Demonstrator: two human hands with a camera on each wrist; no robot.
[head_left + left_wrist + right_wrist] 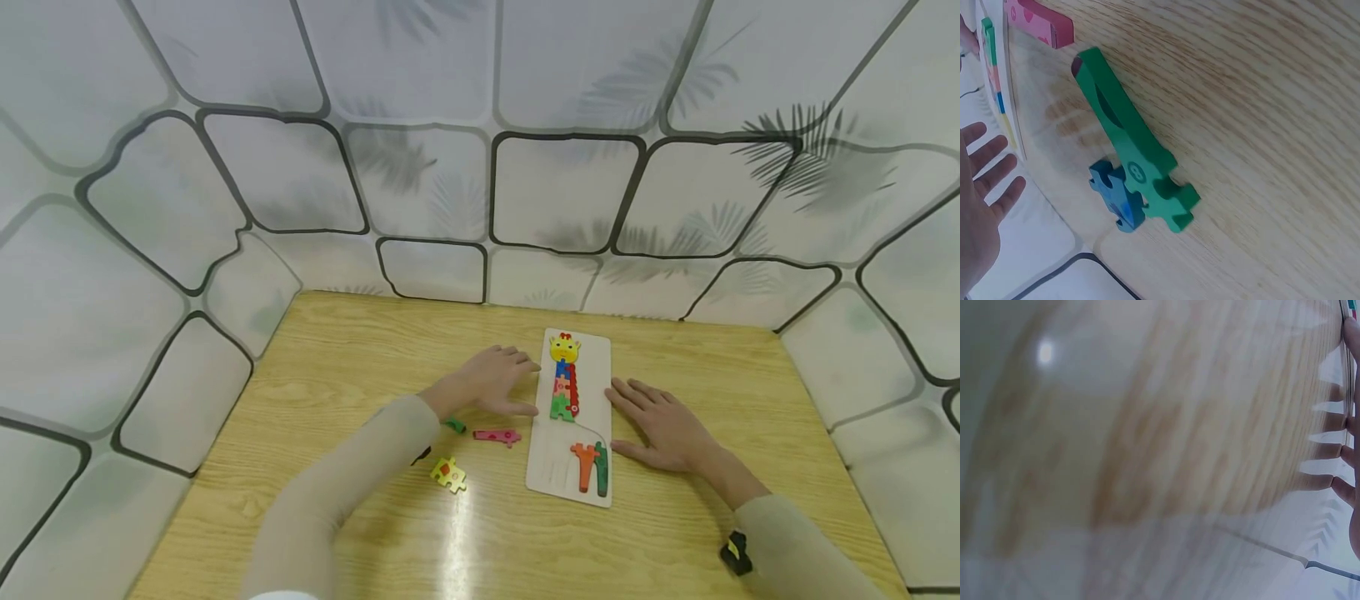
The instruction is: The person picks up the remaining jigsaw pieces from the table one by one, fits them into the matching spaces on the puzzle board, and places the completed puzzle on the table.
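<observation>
A pale giraffe puzzle board lies on the table with a yellow head piece, blue, pink and green neck pieces, a red mane piece, an orange leg piece and a dark green leg piece in it. Fingers extended, my left hand is at the board's left edge. My right hand lies along its right edge, fingers spread. Neither hand grips anything. Below the left hand lie a pink leg piece and a green leg piece, mostly hidden by the arm in the head view.
Touching the green leg is a blue puzzle piece. Nearer the front lies a yellow puzzle piece. The wooden table meets patterned white walls at the back and both sides.
</observation>
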